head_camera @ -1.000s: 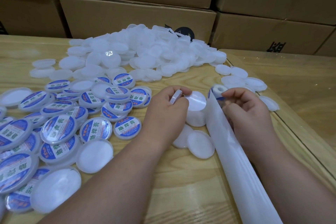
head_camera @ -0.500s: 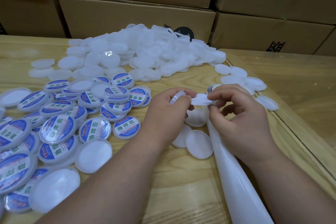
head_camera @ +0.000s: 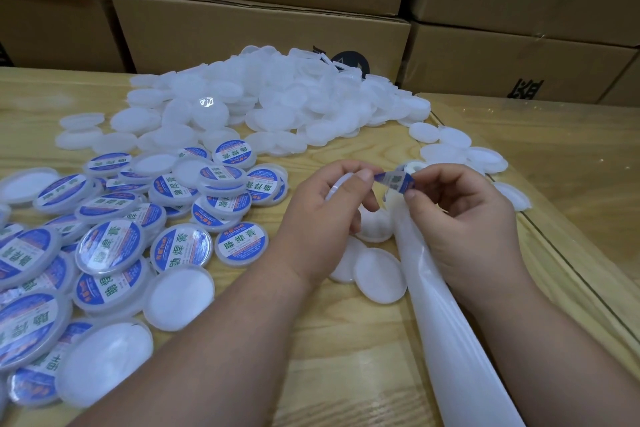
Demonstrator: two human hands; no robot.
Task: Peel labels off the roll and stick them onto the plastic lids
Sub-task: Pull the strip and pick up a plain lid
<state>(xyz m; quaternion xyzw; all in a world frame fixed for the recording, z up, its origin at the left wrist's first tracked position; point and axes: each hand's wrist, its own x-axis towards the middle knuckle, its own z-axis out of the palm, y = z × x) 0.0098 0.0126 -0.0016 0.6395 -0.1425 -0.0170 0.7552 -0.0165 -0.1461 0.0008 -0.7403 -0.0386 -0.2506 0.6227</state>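
Pinching one label [head_camera: 398,180] between both hands' fingers — pale wooden table [head_camera: 311,357], cardboard boxes [head_camera: 259,28] stacked behind.

Centre right of frame: left hand [head_camera: 329,215] grips a plain lid [head_camera: 337,185] while pinching one end of a blue label [head_camera: 394,180]; right hand [head_camera: 464,215] pinches the other end. White backing strip [head_camera: 450,340] trails to lower right. Labelled lids [head_camera: 114,239] at left, plain lid heap [head_camera: 277,100] upper centre, cardboard boxes [head_camera: 259,28] behind.
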